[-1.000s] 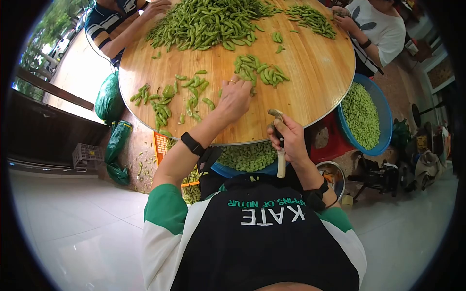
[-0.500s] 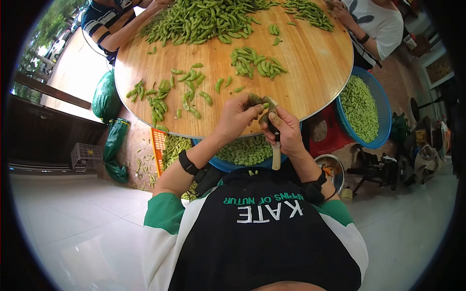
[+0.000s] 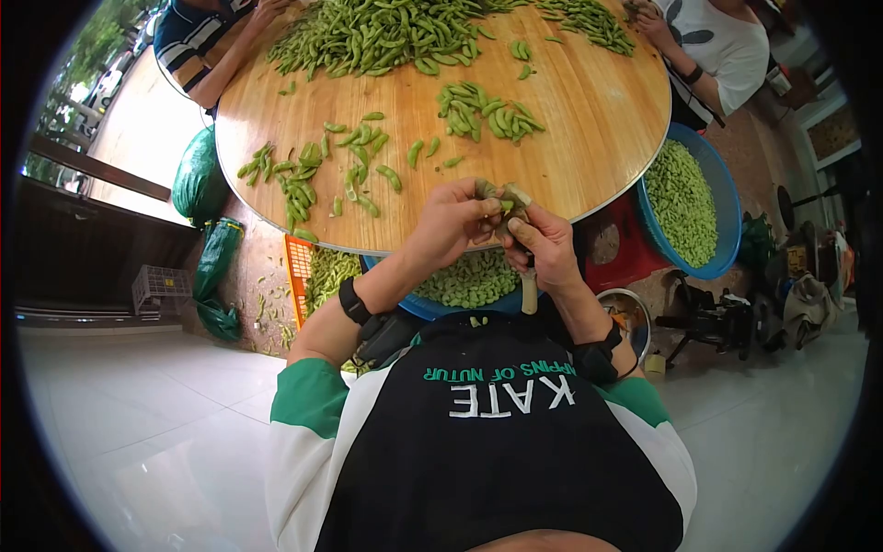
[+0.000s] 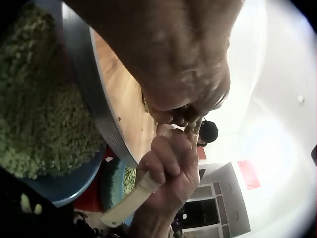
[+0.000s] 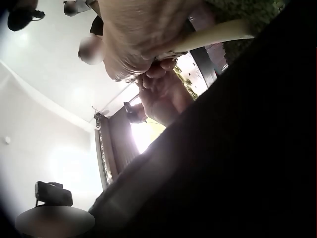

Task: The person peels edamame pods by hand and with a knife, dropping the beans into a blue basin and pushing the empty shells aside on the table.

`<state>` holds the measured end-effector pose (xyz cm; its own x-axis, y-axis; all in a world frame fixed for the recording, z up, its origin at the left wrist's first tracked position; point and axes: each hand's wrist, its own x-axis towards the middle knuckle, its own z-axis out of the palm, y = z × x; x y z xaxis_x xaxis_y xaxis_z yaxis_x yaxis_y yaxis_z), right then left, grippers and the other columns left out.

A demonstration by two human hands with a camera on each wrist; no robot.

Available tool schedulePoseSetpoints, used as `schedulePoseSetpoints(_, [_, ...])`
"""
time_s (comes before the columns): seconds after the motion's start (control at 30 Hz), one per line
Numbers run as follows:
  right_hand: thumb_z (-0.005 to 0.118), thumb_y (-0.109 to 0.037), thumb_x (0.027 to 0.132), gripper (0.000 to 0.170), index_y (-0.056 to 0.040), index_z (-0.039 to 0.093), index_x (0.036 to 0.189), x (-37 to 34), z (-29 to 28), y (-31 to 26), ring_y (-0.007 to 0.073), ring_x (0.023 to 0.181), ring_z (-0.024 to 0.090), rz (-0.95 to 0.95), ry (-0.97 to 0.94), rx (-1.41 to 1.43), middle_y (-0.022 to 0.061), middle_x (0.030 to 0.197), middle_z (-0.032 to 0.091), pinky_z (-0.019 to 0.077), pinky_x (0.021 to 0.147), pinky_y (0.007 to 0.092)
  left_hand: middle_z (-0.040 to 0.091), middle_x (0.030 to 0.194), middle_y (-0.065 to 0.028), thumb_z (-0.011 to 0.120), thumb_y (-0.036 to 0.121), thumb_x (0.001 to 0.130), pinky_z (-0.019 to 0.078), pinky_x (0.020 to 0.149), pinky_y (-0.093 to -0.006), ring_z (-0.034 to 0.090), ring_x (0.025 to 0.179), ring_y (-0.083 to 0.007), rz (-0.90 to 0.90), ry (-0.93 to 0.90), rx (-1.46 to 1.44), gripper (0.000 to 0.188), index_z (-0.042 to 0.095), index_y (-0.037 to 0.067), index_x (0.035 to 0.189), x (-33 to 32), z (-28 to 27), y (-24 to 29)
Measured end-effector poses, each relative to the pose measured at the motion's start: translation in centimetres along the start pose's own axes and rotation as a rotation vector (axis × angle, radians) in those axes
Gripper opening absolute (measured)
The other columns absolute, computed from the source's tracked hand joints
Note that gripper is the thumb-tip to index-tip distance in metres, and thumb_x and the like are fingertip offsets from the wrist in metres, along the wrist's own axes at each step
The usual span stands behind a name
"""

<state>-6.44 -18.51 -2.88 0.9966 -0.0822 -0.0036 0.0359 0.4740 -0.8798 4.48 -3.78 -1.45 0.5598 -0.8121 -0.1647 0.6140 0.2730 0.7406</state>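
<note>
My left hand (image 3: 451,223) pinches a green soybean pod (image 3: 507,206) between thumb and fingers, close over the table's near edge. Against it, my right hand (image 3: 546,247) grips a tool with a cream handle (image 3: 529,294), which sticks out below the palm; its working end is hidden by the fingers. In the left wrist view the handle (image 4: 130,203) shows a small hole at its end. Both hands' fingertips meet at the pod. Loose pods (image 3: 361,166) and a small heap of pods (image 3: 487,112) lie on the wooden table (image 3: 589,138) beyond the hands.
Under the table edge stands a blue basin (image 3: 425,305) of shelled beans, with an orange crate (image 3: 300,274) to its left. Another blue basin (image 3: 731,216) is at the right. A large pod pile (image 3: 386,37) covers the far side, where two people sit.
My left hand has come back from the pods on the table to my right hand, bringing a pod. Over the last half second the two hands have stayed together, working at the pod.
</note>
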Motion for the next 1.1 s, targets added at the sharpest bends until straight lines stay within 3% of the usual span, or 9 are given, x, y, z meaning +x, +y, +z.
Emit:
schedulePoseSetpoints(0.13, [0.051,-0.009,0.096,0.03,-0.0008,0.053,0.124,0.0,-0.4,-0.5,0.0064,0.049,0.042,0.091,-0.079,0.111,0.0049,0.077,0.059,0.0349,0.041,0.0196,0.063,0.083,-0.0079,0.059,0.006,0.089,0.0415,0.053,-0.0233,0.055,0.062,-0.012,-0.256,-0.186,-0.256,0.01,0.057,-0.001,0.096,0.2,-0.6,1.0])
schedulePoseSetpoints(0.23, [0.052,-0.011,0.095,0.028,-0.0031,0.054,0.122,-0.1,-0.4,-0.3,0.0069,0.05,0.042,0.195,0.019,0.204,0.0056,0.078,0.059,0.0344,0.04,0.0193,0.062,0.083,-0.0106,0.059,0.008,0.091,0.0439,0.053,-0.0281,0.055,0.063,-0.0131,-0.129,0.04,-0.001,0.01,0.056,-0.001,0.094,-0.5,0.4,0.2])
schedulePoseSetpoints(0.3, [0.053,-0.012,0.095,0.027,-0.005,0.055,0.121,0.0,-0.3,-0.3,0.0073,0.051,0.042,0.265,0.082,0.32,0.0058,0.078,0.059,0.0341,0.04,0.0193,0.059,0.085,-0.0129,0.061,0.007,0.087,0.0467,0.057,-0.0341,0.057,0.068,-0.0196,0.518,0.005,1.015,0.011,0.056,-0.002,0.092,-0.6,-0.1,0.0])
schedulePoseSetpoints(0.4, [0.055,-0.013,0.094,0.019,-0.0079,0.058,0.112,-0.3,0.2,-0.3,0.0078,0.054,0.045,0.315,0.023,0.531,0.0079,0.082,0.059,0.0347,0.039,0.0181,0.056,0.087,-0.0139,0.063,0.003,0.08,0.0477,0.062,-0.0366,0.057,0.075,-0.027,1.001,-0.048,1.637,0.015,0.057,-0.002,0.092,-1.1,0.1,1.0])
schedulePoseSetpoints(0.5, [0.057,-0.014,0.094,0.023,-0.0094,0.055,0.116,0.1,0.3,-0.1,0.0078,0.055,0.045,0.374,-0.011,0.698,0.0084,0.085,0.058,0.0338,0.038,0.0175,0.056,0.092,-0.0139,0.065,0.002,0.074,0.0474,0.064,-0.0377,0.056,0.08,-0.0319,1.043,-0.018,1.775,0.021,0.058,-0.002,0.094,-1.6,0.4,1.0])
schedulePoseSetpoints(0.73, [0.055,-0.015,0.094,0.03,-0.0106,0.052,0.123,-0.3,1.7,-0.7,0.0083,0.054,0.044,0.367,0.013,0.771,0.0088,0.086,0.057,0.0328,0.038,0.0178,0.056,0.083,-0.0143,0.063,0.004,0.08,0.0471,0.061,-0.0353,0.058,0.074,-0.0267,1.0,0.062,1.418,0.015,0.059,-0.002,0.094,-1.1,-0.2,0.2])
schedulePoseSetpoints(0.9, [0.056,-0.013,0.094,0.032,-0.0073,0.053,0.125,0.0,1.0,-0.3,0.0082,0.055,0.046,0.325,0.065,0.603,0.0085,0.084,0.06,0.0334,0.038,0.0186,0.058,0.069,-0.005,0.058,0.008,0.091,0.0427,0.052,-0.0259,0.053,0.058,-0.0099,0.258,0.152,0.561,0.011,0.059,-0.003,0.091,-0.9,-0.8,-0.6])
schedulePoseSetpoints(1.0, [0.055,-0.01,0.094,0.03,-0.0035,0.055,0.123,0.2,0.0,-0.1,0.0076,0.056,0.049,0.223,0.035,0.228,0.0075,0.081,0.061,0.0338,0.039,0.0188,0.06,0.073,-0.002,0.054,0.009,0.094,0.0406,0.05,-0.0236,0.051,0.056,-0.0082,0.049,0.112,0.416,0.013,0.06,-0.002,0.09,-1.1,-0.7,0.1])
schedulePoseSetpoints(1.1, [0.053,-0.008,0.094,0.03,-0.0018,0.055,0.123,0.0,0.6,-0.1,0.0063,0.052,0.047,0.114,0.06,-0.042,0.0054,0.08,0.061,0.0342,0.041,0.0181,0.061,0.072,-0.0056,0.057,0.008,0.092,0.0419,0.05,-0.0256,0.053,0.056,-0.0095,0.161,0.12,0.558,0.011,0.06,-0.002,0.09,-0.7,-1.4,-0.5])
